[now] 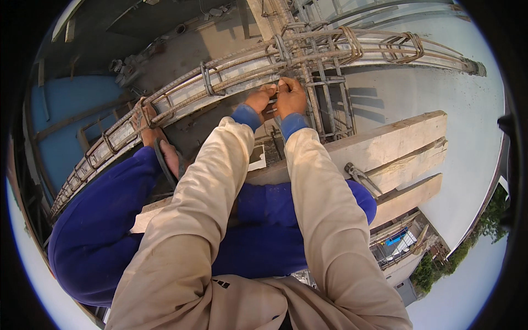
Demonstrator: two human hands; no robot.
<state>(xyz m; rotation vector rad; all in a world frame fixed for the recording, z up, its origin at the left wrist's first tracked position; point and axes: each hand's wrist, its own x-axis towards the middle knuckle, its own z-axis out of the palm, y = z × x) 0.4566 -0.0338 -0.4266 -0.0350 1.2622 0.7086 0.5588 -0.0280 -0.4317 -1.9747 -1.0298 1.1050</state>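
Observation:
Both hands meet close together just under a rebar cage (242, 69), beside the joint where it crosses upright bars (330, 93). My left hand (260, 101) is closed, thumb and fingers pinched. My right hand (291, 99) is pinched too, its thumb raised near the rusty bars. Whatever lies between the fingertips is too small to make out. Bent stirrups (352, 44) hang in bunches on the cage to the right. Resting on the planks by my right knee is a pair of pincers (360, 179), apart from both hands.
I sit on wooden planks (407, 140), knees bent in blue trousers. A bare foot (144, 121) rests against the cage at left. Far below lies a floor with rubble (132, 69). A pale wall (467, 159) rises at right; the planks' ends stop before it.

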